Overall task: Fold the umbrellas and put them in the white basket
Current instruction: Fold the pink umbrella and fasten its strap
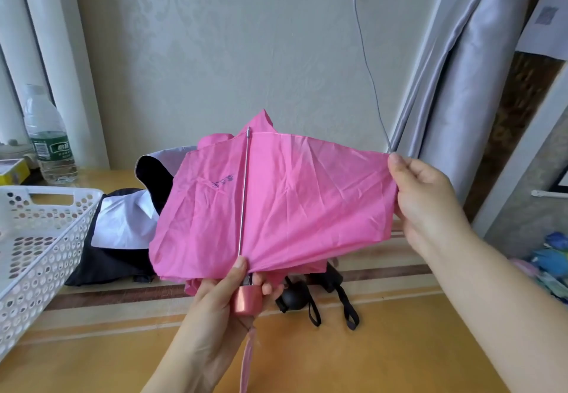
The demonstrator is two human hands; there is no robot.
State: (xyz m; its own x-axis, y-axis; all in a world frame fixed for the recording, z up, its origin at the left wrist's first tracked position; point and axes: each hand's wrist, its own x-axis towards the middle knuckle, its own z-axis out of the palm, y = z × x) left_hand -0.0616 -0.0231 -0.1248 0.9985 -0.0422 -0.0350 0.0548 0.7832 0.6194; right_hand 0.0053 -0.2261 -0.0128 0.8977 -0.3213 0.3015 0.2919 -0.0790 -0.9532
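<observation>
The handle (247, 299) of the pink umbrella (276, 202) is being gripped by the left hand (215, 306), fingers curled round it and the thumb lying up against the base of the metal shaft (244, 189). A corner of the pink canopy is being pinched between thumb and fingers of the right hand (421, 199) and held out to the right. The umbrella is being held above the table (368, 355), its strap (247, 359) hanging below the handle. A black umbrella (123, 239) is lying behind it on the table, just beside the white basket (40, 257) at the left. A water bottle (49, 140) is standing behind the basket, and a cable (365, 63) is hanging down the wall.
</observation>
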